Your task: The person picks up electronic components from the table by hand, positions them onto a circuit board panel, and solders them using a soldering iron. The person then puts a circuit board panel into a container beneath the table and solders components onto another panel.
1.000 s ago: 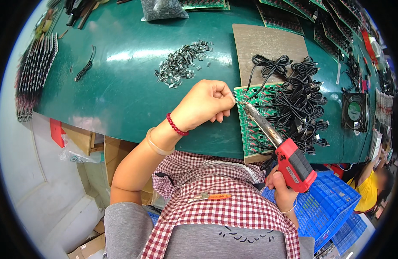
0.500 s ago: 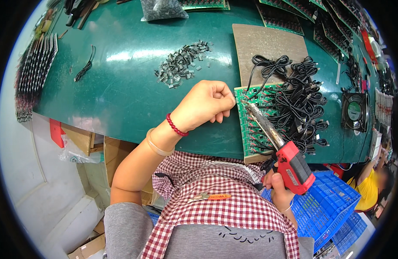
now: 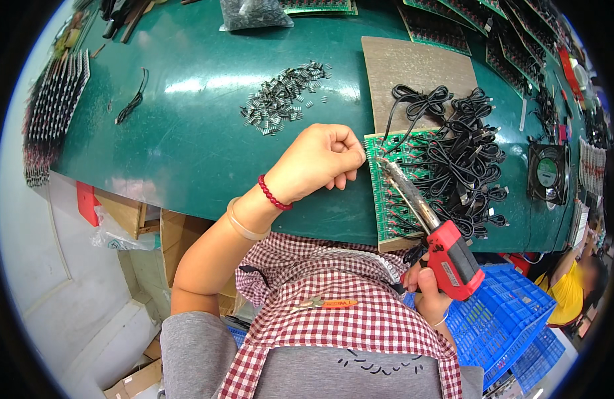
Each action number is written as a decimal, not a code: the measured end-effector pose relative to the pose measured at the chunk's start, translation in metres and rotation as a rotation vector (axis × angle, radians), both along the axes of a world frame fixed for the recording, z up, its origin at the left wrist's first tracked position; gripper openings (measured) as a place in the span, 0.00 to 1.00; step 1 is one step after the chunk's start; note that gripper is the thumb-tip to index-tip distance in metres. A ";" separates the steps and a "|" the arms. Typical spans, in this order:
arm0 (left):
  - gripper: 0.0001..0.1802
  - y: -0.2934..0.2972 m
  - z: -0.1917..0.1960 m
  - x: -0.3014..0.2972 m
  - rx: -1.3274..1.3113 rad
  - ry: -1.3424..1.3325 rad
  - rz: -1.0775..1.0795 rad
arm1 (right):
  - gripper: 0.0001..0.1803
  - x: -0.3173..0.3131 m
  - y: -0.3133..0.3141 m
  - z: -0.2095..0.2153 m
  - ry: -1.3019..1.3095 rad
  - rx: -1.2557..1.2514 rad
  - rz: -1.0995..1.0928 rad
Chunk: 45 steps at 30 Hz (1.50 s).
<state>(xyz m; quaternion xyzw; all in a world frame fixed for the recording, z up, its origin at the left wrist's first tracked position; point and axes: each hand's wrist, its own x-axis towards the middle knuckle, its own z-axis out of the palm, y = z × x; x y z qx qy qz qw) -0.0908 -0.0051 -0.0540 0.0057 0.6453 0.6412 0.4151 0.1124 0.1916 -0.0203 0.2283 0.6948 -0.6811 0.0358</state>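
Observation:
My left hand [image 3: 325,159] is closed in a pinch at the left edge of a green circuit board [image 3: 381,199]. Between its fingertips is a small pin header, mostly hidden by them. My right hand [image 3: 430,292] grips a red and black soldering iron [image 3: 453,261], whose long metal barrel slants up and left over the board. Its tip is close to the board's upper left edge, near the left fingertips; I cannot tell whether it touches. Coiled black cables [image 3: 463,153] are attached along the board and lie heaped over its right side.
Beneath the circuit board is a brown wooden board [image 3: 420,66]. A pile of small black pin headers [image 3: 280,100] lies on the green table [image 3: 187,146]. Stacked circuit boards [image 3: 57,106] stand at far left, a fan [image 3: 548,171] at right. Blue crates [image 3: 500,319] sit below; another person [image 3: 568,292] is beyond.
The soldering iron's tip has shifted very slightly, staying near the board's left edge. Both hands keep nearly the same place and grip. The whole view has shifted slightly.

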 end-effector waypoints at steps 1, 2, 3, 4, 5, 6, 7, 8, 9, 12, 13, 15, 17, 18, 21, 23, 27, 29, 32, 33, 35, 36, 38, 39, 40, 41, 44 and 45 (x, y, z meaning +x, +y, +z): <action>0.07 0.000 0.000 0.000 0.001 -0.002 -0.002 | 0.16 0.000 0.000 0.001 0.000 0.002 -0.001; 0.07 0.000 0.000 0.000 0.003 -0.003 -0.004 | 0.18 -0.001 0.000 0.003 0.015 -0.034 -0.027; 0.07 0.000 0.000 0.000 -0.002 0.001 -0.003 | 0.20 -0.001 0.000 0.004 0.033 -0.074 -0.050; 0.07 -0.001 0.000 0.000 -0.007 0.004 -0.002 | 0.20 -0.002 0.000 0.004 0.034 -0.076 -0.048; 0.07 -0.001 0.001 0.001 -0.009 0.005 -0.001 | 0.19 -0.003 0.000 0.004 0.027 -0.096 -0.044; 0.07 -0.001 0.002 0.000 -0.011 0.003 0.000 | 0.19 -0.005 0.000 0.004 0.020 -0.111 -0.044; 0.07 0.000 0.002 0.000 -0.013 0.000 0.000 | 0.19 -0.006 -0.001 0.004 0.021 -0.109 -0.046; 0.07 0.000 0.002 0.000 -0.012 0.000 -0.002 | 0.19 -0.007 -0.002 0.004 0.012 -0.127 -0.048; 0.07 0.000 0.001 0.000 -0.004 -0.002 -0.002 | 0.19 -0.008 -0.002 0.005 0.003 -0.147 -0.048; 0.07 0.000 -0.001 0.000 0.004 -0.002 -0.002 | 0.19 -0.009 -0.004 0.005 0.011 -0.164 -0.070; 0.08 0.000 -0.001 0.000 0.004 0.001 -0.002 | 0.19 -0.009 -0.003 0.005 0.011 -0.165 -0.069; 0.08 -0.001 -0.001 0.001 0.003 0.000 0.002 | 0.19 -0.008 -0.001 0.005 -0.004 -0.210 -0.101; 0.08 -0.002 0.000 0.001 0.000 -0.001 0.007 | 0.18 -0.009 0.001 0.008 0.005 -0.272 -0.112; 0.08 -0.001 0.000 0.001 -0.003 -0.001 0.005 | 0.16 -0.009 0.002 0.009 0.013 -0.331 -0.127; 0.08 0.000 -0.001 0.001 -0.006 0.002 0.003 | 0.16 -0.013 0.002 0.011 0.002 -0.340 -0.119; 0.08 -0.001 0.000 0.002 -0.008 0.006 0.005 | 0.15 -0.015 0.000 0.013 -0.018 -0.358 -0.126; 0.08 -0.001 0.000 0.001 0.007 0.008 0.003 | 0.15 -0.021 -0.001 0.017 -0.042 -0.365 -0.145; 0.08 -0.002 0.000 0.001 0.008 0.016 0.002 | 0.15 -0.023 0.000 0.020 -0.041 -0.385 -0.149; 0.08 0.000 0.001 0.000 0.003 0.018 -0.002 | 0.16 -0.023 0.006 0.024 -0.029 -0.436 -0.166; 0.08 -0.001 0.002 0.001 -0.007 0.023 0.006 | 0.17 -0.024 0.010 0.025 -0.019 -0.474 -0.172; 0.08 -0.003 0.005 0.002 -0.004 0.038 0.004 | 0.18 -0.025 0.019 0.028 0.004 -0.570 -0.201; 0.08 -0.004 0.006 0.004 -0.005 0.040 0.027 | 0.19 -0.025 0.025 0.029 0.023 -0.667 -0.232; 0.08 -0.008 0.007 0.007 0.017 0.060 0.041 | 0.19 -0.029 0.038 0.028 0.076 -0.734 -0.217; 0.07 -0.012 0.011 0.009 -0.036 0.056 0.082 | 0.19 -0.030 0.044 0.029 0.084 -0.866 -0.226; 0.07 -0.014 0.010 0.010 -0.080 0.050 0.111 | 0.19 -0.029 0.050 0.029 0.098 -0.990 -0.243; 0.06 -0.014 0.001 0.011 -0.169 0.241 0.144 | 0.19 -0.028 0.057 0.029 0.116 -1.022 -0.240; 0.07 -0.013 0.005 0.001 -0.684 1.135 0.160 | 0.18 -0.025 0.070 0.029 0.166 -1.188 -0.245; 0.09 -0.011 0.011 -0.005 -0.783 1.266 0.162 | 0.19 -0.024 0.074 0.029 0.195 -1.280 -0.210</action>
